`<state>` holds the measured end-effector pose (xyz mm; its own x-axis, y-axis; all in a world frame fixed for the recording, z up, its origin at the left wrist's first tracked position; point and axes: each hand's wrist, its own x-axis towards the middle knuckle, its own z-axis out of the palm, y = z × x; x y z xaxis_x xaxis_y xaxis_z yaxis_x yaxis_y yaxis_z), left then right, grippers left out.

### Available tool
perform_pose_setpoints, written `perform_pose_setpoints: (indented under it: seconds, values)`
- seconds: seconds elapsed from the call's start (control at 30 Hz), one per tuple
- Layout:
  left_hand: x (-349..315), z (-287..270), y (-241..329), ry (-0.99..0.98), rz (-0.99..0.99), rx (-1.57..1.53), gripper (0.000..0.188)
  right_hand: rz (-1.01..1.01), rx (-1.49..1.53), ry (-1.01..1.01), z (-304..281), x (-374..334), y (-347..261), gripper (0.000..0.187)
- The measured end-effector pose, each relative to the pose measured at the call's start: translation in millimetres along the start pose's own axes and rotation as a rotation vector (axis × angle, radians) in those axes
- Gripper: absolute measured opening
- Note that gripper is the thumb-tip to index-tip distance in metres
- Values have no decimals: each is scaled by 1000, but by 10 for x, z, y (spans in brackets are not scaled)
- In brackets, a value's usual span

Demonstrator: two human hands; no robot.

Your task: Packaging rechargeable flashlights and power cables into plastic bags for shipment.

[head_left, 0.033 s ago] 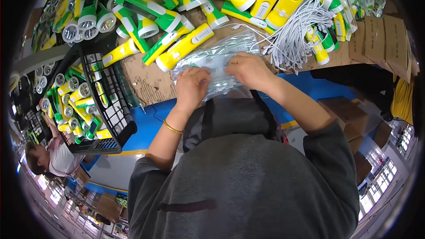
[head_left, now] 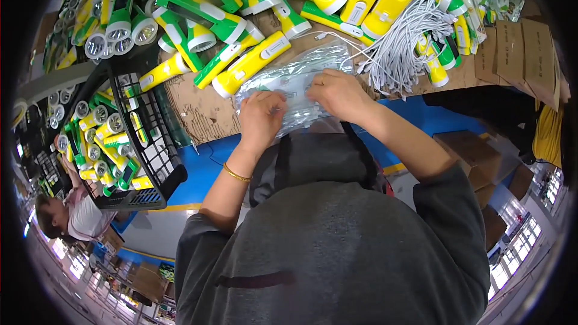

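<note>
A stack of clear plastic bags [head_left: 295, 72] lies at the table's near edge, in front of my body. My left hand [head_left: 260, 119] is on the left part of the bags, fingers curled and pinched together at the plastic. On the right side my right hand [head_left: 342, 96] pinches the same plastic with thumb and fingers. The exact edge held is hidden by the fingers. Just beyond the bags lies a yellow flashlight [head_left: 253, 63], with a bundle of white charging cables [head_left: 400, 45] to the right.
Green and yellow flashlights [head_left: 205, 15] are heaped across the back of the table. A black crate [head_left: 138, 126] full of flashlights stands at the left. Flat brown cardboard pieces [head_left: 518, 54] lie at the right. Another person [head_left: 78, 213] is at the far left.
</note>
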<state>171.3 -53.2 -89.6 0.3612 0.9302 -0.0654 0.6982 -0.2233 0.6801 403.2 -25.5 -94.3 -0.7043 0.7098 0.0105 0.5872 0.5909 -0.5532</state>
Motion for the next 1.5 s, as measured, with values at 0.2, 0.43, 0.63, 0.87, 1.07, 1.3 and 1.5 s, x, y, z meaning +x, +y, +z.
perform_pose_setpoints:
  seconds: [0.2, 0.43, 0.63, 0.87, 1.07, 1.3, 1.5]
  values:
    - [-36, -117, -131, 42, -196, -363, 13, -80, -172, 153, -403, -63, 154, 16]
    - [168, -125, 315, -22, 166, 1, 23, -9, -211, 287, -671, -83, -158, 20]
    - [250, -12, 435, 68, 162, -270, 10, 254, -21, 366, -495, -114, -269, 14]
    - [291, 19, 424, 56, -120, -439, 10, 544, 776, 345, -462, -134, -330, 15]
    - [291, 53, 350, -26, -295, -860, 18, 617, 797, 249, -555, -174, -372, 11]
    - [85, -149, 314, 340, -168, 47, 15, 509, 602, 389, -765, -483, -337, 10]
    - [-438, -309, 102, 466, -167, 216, 15, 241, -391, 494, -810, 80, -227, 19]
